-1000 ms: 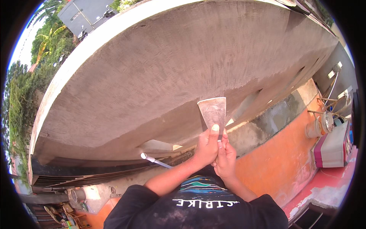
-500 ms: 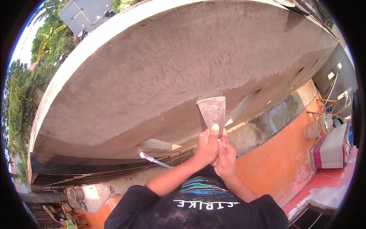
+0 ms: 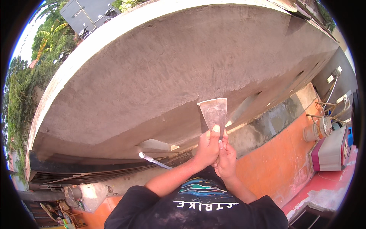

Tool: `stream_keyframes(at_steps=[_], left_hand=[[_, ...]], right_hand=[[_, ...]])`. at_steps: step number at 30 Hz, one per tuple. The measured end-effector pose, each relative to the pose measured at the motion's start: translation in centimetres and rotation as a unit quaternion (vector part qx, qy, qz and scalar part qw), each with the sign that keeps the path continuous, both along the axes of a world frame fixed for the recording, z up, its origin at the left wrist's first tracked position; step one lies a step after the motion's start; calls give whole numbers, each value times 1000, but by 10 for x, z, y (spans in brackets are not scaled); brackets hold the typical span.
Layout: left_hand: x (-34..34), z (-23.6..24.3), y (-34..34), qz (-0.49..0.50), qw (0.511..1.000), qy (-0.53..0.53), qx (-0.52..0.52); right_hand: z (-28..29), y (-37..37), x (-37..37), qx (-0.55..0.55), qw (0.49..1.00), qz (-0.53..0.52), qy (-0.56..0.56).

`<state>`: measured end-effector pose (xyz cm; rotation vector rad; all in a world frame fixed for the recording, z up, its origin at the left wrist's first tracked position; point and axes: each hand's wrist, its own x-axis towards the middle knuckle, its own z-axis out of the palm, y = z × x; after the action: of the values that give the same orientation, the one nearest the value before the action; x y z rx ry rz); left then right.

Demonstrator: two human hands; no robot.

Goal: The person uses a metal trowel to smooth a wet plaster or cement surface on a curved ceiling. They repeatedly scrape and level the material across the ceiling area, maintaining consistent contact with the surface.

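Note:
A wide, flat-bladed scraper (image 3: 214, 111) points up and away from me, its broad end at the grey plastered wall (image 3: 152, 72). Whether that edge touches the plaster, I cannot tell. My left hand (image 3: 207, 149) is closed round the scraper's lower part, thumb laid along the blade. Close against it, my right hand (image 3: 226, 159) is closed too, its fingers wrapped at the handle. Both hands hide most of the handle. Greyish residue marks the blade. Behind it, a ragged line divides the rough upper plaster from a smoother, darker lower band.
A white pipe (image 3: 154, 160) sticks out left of my forearm. Rectangular openings (image 3: 156, 145) pierce the wall's lower part. Orange floor (image 3: 267, 160) lies at right, with buckets (image 3: 312, 131) and a grey-and-maroon block (image 3: 328, 154) farther over. Plants (image 3: 23, 91) grow beyond the wall's left end.
The scraper and both hands have shifted very slightly right and down in the picture. My grip looks the same.

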<state>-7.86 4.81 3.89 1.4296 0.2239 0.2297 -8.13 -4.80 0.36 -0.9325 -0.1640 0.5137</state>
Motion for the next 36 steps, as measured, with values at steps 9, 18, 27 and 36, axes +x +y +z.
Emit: stream_keyframes(at_steps=[9,18,27,36], left_hand=[[12,19,13,-18,996,-81,-12],[5,5,14,-12,999,-37,20],[-2,-3,4,-2,1000,-22,-9],[-9,-30,7,-6,999,40,-12]], right_hand=[[8,7,25,58,996,1,-71],[-6,10,9,15,1000,3,-25],[-10,-1,-1,8,1000,9,-25],[-44,3,-5,-29,1000,-10,-3]])
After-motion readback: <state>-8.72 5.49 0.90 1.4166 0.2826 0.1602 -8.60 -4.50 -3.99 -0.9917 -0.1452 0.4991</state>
